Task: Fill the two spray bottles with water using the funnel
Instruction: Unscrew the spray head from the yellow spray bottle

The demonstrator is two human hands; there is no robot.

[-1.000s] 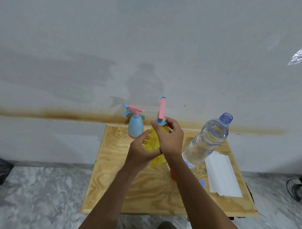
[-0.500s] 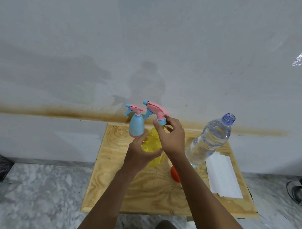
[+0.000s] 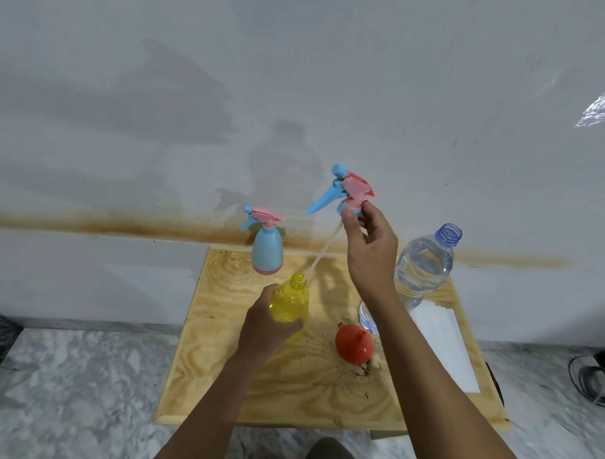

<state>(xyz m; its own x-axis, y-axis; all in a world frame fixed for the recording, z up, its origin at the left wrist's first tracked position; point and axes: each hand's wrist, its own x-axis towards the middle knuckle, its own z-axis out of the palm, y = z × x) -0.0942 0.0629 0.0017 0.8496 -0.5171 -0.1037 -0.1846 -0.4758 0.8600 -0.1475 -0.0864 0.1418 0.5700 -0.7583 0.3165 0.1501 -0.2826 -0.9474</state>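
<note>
The spray head (image 3: pixel 350 193) is now rising off toward 1 o'clock, with the right hand (image 3: pixel 372 252) pinching its collar. The left hand (image 3: pixel 267 327) is gripping the yellow spray bottle (image 3: pixel 290 301) steady, freeing its neck for the funnel (image 3: pixel 354 344) at its 4 o'clock.

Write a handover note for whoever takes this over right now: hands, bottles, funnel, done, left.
Left hand: grips the yellow spray bottle, held upright over the wooden board.
Right hand: pinches that bottle's spray head, raised above the neck. The lower end of the dip tube is in the neck.
Blue spray bottle: at the back of the board, head on.
Orange funnel: lying on the board, untouched.
Water bottle: uncapped, holds water, on the board's right.
Done: yellow bottle's head is off.
Left: pull the tube clear, seat the funnel, fill yellow, then open and fill blue.
</note>
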